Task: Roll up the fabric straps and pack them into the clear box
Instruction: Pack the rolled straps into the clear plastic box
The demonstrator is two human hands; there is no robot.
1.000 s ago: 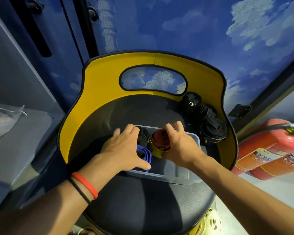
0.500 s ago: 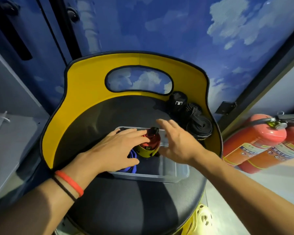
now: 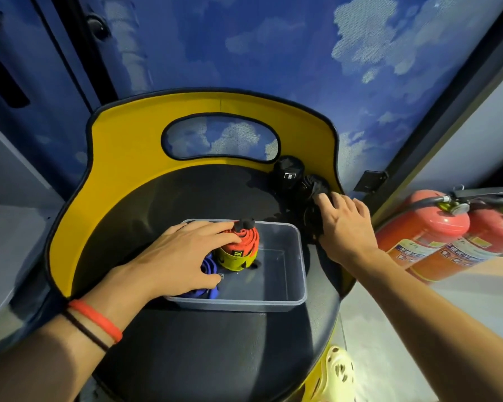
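Two in the box (image 3: 302,274) mid-frame, orange roll (image 3: 246,241) and blue roll (image 3: 207,266), under left hand (image 3: 180,256), fingers straight; right hand (image 3: 346,227), fingers spread, touches black straps (image 3: 311,190)

Likely commercial or public indoor room, not home: sky-cloud wall mural (image 3: 273,39), paired fire extinguishers (image 3: 421,224) on floor, grey shelf unit (image 3: 15,233).
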